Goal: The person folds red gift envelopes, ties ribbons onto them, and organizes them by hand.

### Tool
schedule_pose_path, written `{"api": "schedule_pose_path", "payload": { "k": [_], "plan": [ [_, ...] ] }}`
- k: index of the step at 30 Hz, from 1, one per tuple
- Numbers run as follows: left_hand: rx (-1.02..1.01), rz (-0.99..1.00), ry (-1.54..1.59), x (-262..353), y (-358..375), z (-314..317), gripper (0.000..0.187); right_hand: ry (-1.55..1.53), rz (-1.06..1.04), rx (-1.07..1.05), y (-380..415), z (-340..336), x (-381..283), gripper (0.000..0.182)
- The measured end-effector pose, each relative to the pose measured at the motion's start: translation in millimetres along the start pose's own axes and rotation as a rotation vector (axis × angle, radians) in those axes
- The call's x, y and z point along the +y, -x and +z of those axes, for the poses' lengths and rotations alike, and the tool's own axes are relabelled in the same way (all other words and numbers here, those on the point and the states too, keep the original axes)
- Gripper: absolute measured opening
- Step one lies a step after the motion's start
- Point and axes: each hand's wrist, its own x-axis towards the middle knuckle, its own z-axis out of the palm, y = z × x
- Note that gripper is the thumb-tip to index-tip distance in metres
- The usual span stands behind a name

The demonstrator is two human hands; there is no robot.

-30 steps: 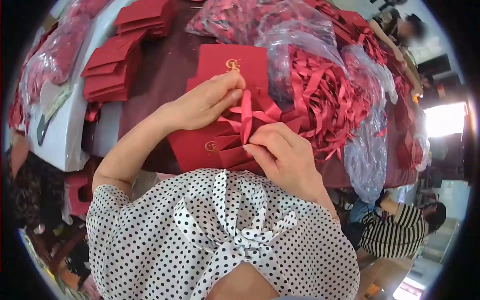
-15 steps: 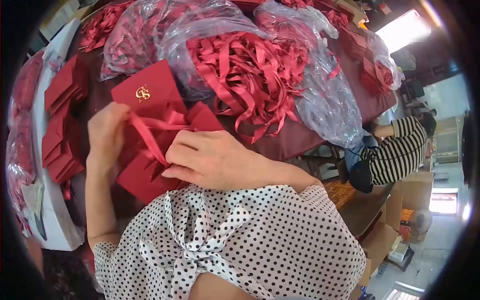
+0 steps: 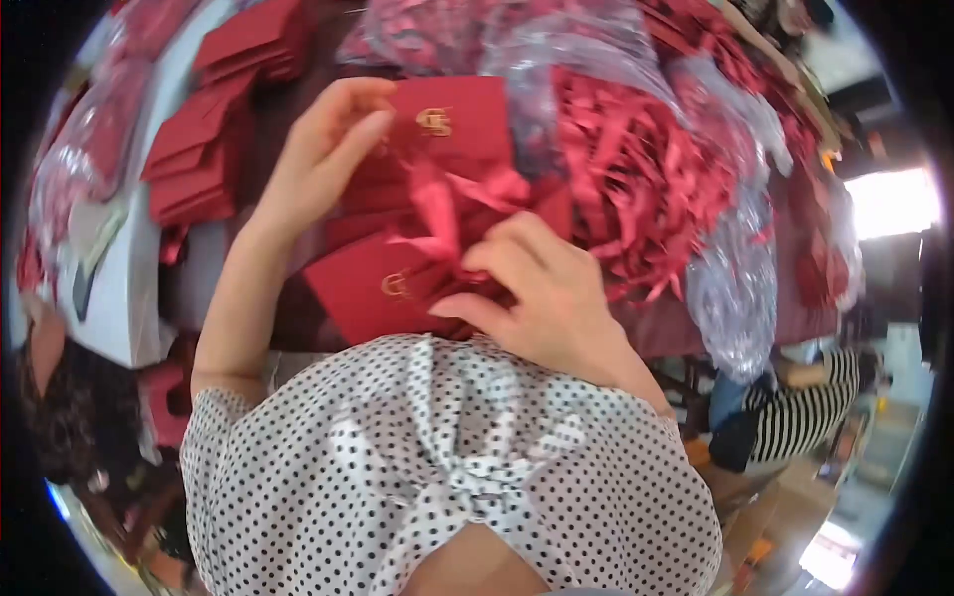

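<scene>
Red envelope-like pieces with gold lettering lie in front of me, one upper red piece [image 3: 453, 119] and one lower red piece [image 3: 363, 288] nearest my body. A loose red ribbon [image 3: 434, 211] crosses between them. At the upper piece's left edge is my left hand [image 3: 333, 144], its thumb and fingers apart with nothing visible between them. My right hand [image 3: 542, 288] is bent over the lower piece and the ribbon's end, fingers curled and thumb low; what lies between its fingertips is too blurred to make out.
Stacks of red pieces [image 3: 199, 149] stand at the left beside a white board [image 3: 134, 268]. An open plastic bag [image 3: 735, 298] of red ribbons [image 3: 636, 179] lies to the right. A person in a striped top [image 3: 805, 422] is at the far right; another person's dark hair [image 3: 70, 427] shows lower left.
The view has swung, so the scene sits further right and the stacks higher. My left hand has let go of the ribbon and opened. My right hand remains at the lower piece.
</scene>
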Motion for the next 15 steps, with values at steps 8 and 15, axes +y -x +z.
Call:
{"api": "schedule_pose_path", "payload": {
  "k": [8,15],
  "plan": [
    [-0.247,0.236,-0.632,32,41,-7,0.022,-0.003,0.079,-0.018,-2,3,4,0.035],
    [-0.201,0.148,-0.828,9,70,5,0.044,0.092,0.202,-0.037,-12,0,3,0.03]
  ]
}}
